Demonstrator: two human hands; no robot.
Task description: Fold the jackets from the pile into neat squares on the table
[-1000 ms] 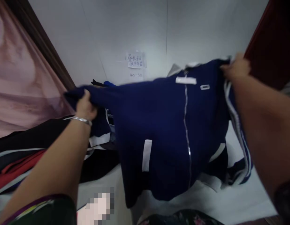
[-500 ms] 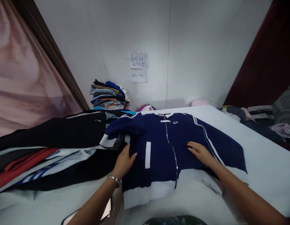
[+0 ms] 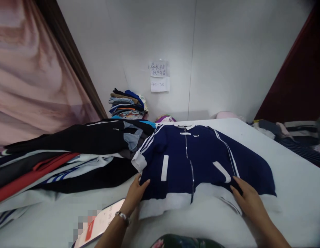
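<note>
A navy zip-up jacket point(image 3: 175, 155) with white cuffs, hem, collar and pocket trims lies front side up on the white table. Its sleeve on the left is bent down short, with the white cuff point(image 3: 139, 161) beside the body. My left hand point(image 3: 135, 194), a metal bracelet on its wrist, touches the jacket's left side near the hem, thumb and fingers apart. On the opposite side, my right hand point(image 3: 246, 196) is at the jacket's lower edge below the slanted pocket, its thumb and index finger apart. The undersides of both hands are hidden.
Black, red and striped garments point(image 3: 79, 144) are heaped on the left. A folded clothes stack point(image 3: 127, 105) stands at the back near the wall. By my left forearm lies a phone point(image 3: 103, 220). More clothes point(image 3: 297, 134) are beyond the table point(image 3: 299, 186) on the right.
My right hand has moved from the jacket's front down and outward to its lower right side, uncovering the pocket. The left sleeve now lies flatter, with its cuff lower.
</note>
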